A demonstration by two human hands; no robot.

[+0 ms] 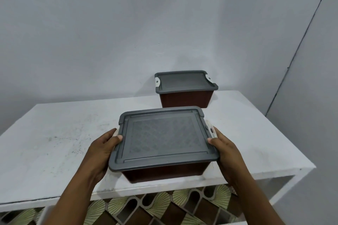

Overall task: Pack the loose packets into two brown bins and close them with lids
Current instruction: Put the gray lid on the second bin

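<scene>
A brown bin (164, 172) with a grey lid (162, 137) on it sits near the front edge of the white table. My left hand (102, 149) grips its left side, thumb over the lid's rim. On the right side, my right hand (224, 149) grips it the same way, fingers by the white latch (212, 130). A second brown bin (185, 99) stands behind it near the wall, closed with a grey lid (185, 81) and white latches. No loose packets show.
The white table (54, 142) has a scuffed top and stands against a pale wall. Its right edge lies close to the near bin. A patterned floor (164, 206) shows below the front edge.
</scene>
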